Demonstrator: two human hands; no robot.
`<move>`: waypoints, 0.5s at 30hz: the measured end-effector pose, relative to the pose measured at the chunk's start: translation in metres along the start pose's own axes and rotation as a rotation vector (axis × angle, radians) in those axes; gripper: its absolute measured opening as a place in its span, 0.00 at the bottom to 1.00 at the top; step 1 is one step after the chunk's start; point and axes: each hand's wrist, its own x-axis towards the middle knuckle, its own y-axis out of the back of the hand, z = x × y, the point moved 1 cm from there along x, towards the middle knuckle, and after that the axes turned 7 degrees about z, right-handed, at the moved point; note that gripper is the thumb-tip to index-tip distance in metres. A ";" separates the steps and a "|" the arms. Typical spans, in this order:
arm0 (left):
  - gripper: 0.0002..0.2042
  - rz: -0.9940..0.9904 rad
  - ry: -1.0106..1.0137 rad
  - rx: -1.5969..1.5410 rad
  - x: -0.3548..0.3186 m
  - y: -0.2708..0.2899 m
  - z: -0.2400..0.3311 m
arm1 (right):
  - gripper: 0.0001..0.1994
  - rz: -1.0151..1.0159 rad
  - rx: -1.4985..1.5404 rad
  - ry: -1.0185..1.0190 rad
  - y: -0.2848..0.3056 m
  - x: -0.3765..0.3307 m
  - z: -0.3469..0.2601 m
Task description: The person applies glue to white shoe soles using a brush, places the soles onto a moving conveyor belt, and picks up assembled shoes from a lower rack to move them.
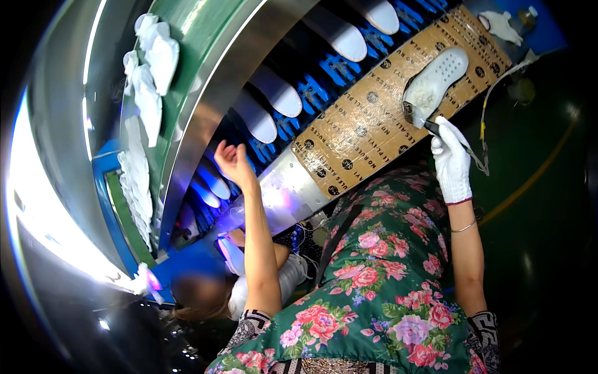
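My right hand [451, 161], in a white glove, is closed round a brush [430, 126] with a dark handle and pale tip. The tip meets the near end of a pale grey shoe sole [439, 76], which has small round marks at its far end. This sole lies on a long board [358, 134] covered in brown printed tape. My bare left hand [234, 163] is held up beside the rack on the left, its fingers loosely bent and apart with nothing in them. Nearest to it is a white sole [256, 119] on the rack.
Blue rack holders [311, 93] carry several white soles along the board. More white pieces lie on a green conveyor [196, 22] at the left. A thin hose [484, 115] hangs near my right hand. A co-worker [202, 294] is close by at lower left.
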 end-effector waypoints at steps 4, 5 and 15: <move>0.39 -0.117 0.286 0.221 0.027 -0.054 -0.081 | 0.12 0.075 -0.066 0.019 0.007 0.003 -0.003; 0.44 -0.135 0.331 0.320 0.039 -0.064 -0.096 | 0.12 0.103 -0.105 0.034 0.005 0.004 -0.007; 0.41 -0.120 0.208 0.330 0.120 -0.157 -0.174 | 0.18 0.101 -0.186 0.202 0.003 0.021 -0.013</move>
